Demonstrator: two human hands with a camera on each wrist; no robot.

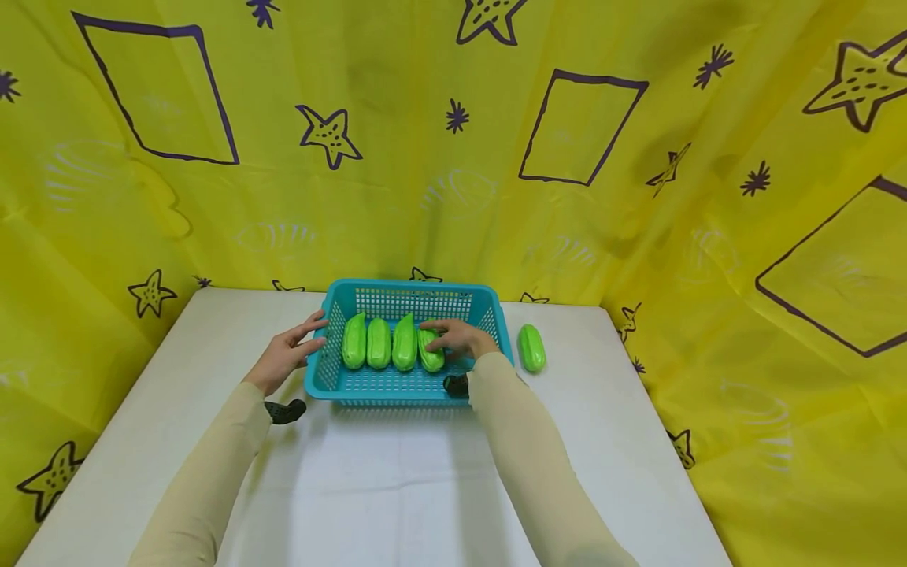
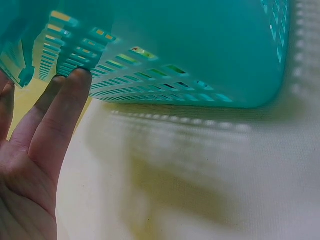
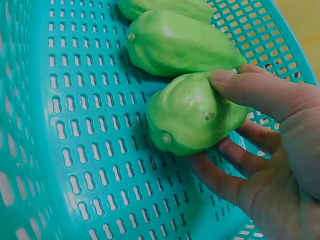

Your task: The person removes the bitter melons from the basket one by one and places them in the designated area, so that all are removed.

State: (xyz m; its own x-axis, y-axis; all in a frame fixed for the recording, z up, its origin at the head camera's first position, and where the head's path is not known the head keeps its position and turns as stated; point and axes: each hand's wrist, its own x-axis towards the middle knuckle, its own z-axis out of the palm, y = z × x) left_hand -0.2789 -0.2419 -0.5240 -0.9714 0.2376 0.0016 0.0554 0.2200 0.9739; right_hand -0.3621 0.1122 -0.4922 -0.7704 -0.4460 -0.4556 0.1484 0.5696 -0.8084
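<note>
Near the middle of the head view, a teal basket (image 1: 407,285) is sitting on a white counter (image 1: 397,488). The right hand (image 1: 464,339) is reaching into the basket's right half and pinching a light-green vegetable (image 3: 182,117), the rightmost in the row; in the right wrist view its thumb is pressing on top while the other fingers are curling along the far side. Whether that piece is resting on the basket floor, I cannot tell. Three similar vegetables (image 1: 379,343) are lying side by side to its left, inside the basket. The left hand (image 1: 278,358) is touching the basket's left side, its fingers (image 2: 62,117) extending rather straight against the perforated wall. Right of the basket, a separate green vegetable (image 1: 531,348) is lying on the counter. Yellow curtains (image 1: 397,63) with dark star drawings are hanging across the upper frame and down both sides.
</note>
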